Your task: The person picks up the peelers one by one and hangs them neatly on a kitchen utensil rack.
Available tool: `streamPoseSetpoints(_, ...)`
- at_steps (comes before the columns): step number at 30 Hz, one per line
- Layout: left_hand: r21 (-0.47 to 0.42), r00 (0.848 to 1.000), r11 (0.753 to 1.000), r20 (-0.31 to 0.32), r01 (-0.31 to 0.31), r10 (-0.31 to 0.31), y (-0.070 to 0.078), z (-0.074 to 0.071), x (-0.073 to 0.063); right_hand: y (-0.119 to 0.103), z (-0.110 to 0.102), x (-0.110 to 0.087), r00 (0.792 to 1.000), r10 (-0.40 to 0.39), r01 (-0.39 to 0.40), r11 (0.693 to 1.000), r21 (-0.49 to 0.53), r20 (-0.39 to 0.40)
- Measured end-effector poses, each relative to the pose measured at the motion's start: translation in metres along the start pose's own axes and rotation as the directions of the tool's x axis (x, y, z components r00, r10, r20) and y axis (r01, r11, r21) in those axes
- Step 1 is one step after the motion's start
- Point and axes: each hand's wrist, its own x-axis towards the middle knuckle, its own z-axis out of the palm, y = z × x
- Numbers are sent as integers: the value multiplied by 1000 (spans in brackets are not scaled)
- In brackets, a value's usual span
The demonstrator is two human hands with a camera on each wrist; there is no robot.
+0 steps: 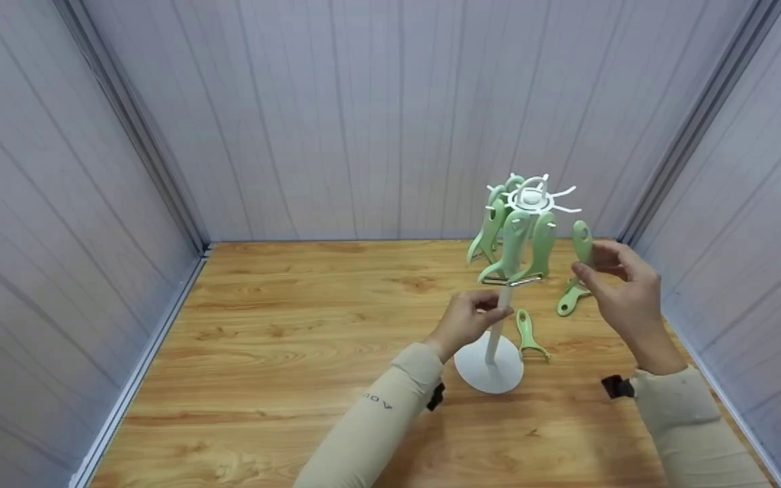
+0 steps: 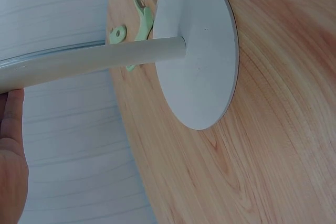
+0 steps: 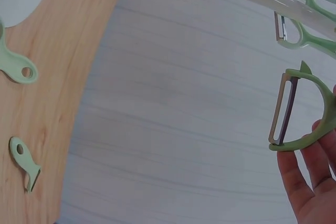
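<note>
A white stand with a ring of hooks (image 1: 531, 198) at its top rises from a round base (image 1: 489, 377) on the wooden table. My left hand (image 1: 466, 317) grips its pole (image 2: 131, 52) below the hanging peelers. Several light green peelers (image 1: 542, 245) hang by their handle holes on the left and front hooks, blades down. To the right of the stand, my right hand (image 1: 626, 291) pinches another green peeler (image 1: 582, 238) upright, handle up, level with the hanging ones and apart from the hooks. In the right wrist view its blade (image 3: 283, 109) points toward the table.
One green peeler (image 1: 527, 333) lies beside the base, and a second loose peeler (image 1: 569, 302) lies farther back, under the right hand's side. Pale panel walls (image 1: 363, 122) enclose the table (image 1: 282, 352) at the back, left and right.
</note>
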Motion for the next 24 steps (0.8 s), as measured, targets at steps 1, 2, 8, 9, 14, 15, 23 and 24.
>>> streamPoseSetpoints(1,4,1000,1000,-1,-1,1,0,0,0,-1,-1,1,1000,-10,10,1000,-2,-4)
streamPoseSetpoints(2,5,1000,1000,-2,-2,2,0,0,0,-3,-1,1,1000,-16,16,1000,-1,-7)
streamPoseSetpoints(8,-4,1000,1000,0,-10,10,0,0,0,-12,-5,4,998,-57,58,998,10,-40)
streamPoseSetpoints(9,-5,1000,1000,1,-13,13,0,0,0,-13,-5,4,997,-63,64,998,9,-45)
streamPoseSetpoints(14,-5,1000,1000,0,-27,27,-1,0,0,-20,-8,7,993,-86,87,996,17,-78)
streamPoseSetpoints(15,-4,1000,1000,0,-26,26,-1,0,0,-21,-8,8,993,-88,90,996,19,-83)
streamPoseSetpoints(23,-7,1000,1000,-1,-30,30,-2,0,0,-28,-5,9,990,-102,105,994,26,-102)
streamPoseSetpoints(24,-5,1000,1000,-2,-30,30,-2,0,0,-28,-5,9,989,-106,110,994,27,-104)
